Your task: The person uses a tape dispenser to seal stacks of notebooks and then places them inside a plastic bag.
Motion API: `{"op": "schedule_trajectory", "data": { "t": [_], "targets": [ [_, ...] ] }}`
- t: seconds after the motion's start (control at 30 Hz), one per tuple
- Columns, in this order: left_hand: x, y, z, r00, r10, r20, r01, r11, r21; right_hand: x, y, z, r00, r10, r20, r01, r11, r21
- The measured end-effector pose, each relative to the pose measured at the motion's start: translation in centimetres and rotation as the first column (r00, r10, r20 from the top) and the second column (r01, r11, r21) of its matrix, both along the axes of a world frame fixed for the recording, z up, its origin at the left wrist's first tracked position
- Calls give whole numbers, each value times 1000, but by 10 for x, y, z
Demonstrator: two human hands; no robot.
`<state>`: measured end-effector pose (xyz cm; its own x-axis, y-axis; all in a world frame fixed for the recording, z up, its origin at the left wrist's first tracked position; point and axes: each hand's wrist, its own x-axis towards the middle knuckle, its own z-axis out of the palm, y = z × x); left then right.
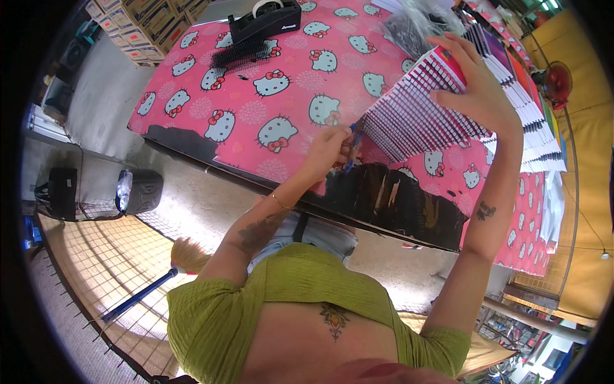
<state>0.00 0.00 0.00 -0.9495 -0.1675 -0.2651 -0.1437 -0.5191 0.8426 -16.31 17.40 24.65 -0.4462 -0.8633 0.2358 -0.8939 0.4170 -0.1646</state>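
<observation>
A stack of spiral-bound notebooks (419, 105) stands on the table's near right part, its rows of dark coil binding facing me and a red cover on top. My right hand (470, 83) rests on the upper end of this stack, thumb and fingers spread apart. Beside the stack's lower left corner, my left hand (329, 150) is closed around a small blue-handled hand tool (354, 150). The tool's tip is close to the ends of the coils. Its exact kind is hard to make out, and my fingers hide part of it.
The table has a pink cartoon-cat cover (275, 134), torn along its front edge. A black tape dispenser (265, 22) and loose black coils (240, 56) sit at the far left. Further notebook stacks (531, 121) and a clear plastic bag (416, 32) are at the right.
</observation>
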Motion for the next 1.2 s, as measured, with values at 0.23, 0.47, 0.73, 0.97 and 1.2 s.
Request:
{"op": "schedule_trajectory", "data": {
  "t": [0.23,0.47,0.73,0.97,1.2],
  "targets": [
    [0,0,3,998,-57,-28,44,934,-355,-1,1,0,1000,2,-28,-2,1000,-1],
    [5,-6,12,997,-38,74,36,999,34,0,-1,-2,1000,-14,-23,14,1000,-6],
    [1,-1,-1,1000,10,-8,-12,942,-335,0,-1,-2,1000,12,-20,-13,1000,-20],
    [5,5,6,999,12,-34,-30,800,-600,-3,1,-4,998,21,-55,-22,1000,-15],
    [1,-2,-2,996,-32,84,39,996,-74,-2,0,-3,999,11,-42,-11,1000,-10]
  ]
}}
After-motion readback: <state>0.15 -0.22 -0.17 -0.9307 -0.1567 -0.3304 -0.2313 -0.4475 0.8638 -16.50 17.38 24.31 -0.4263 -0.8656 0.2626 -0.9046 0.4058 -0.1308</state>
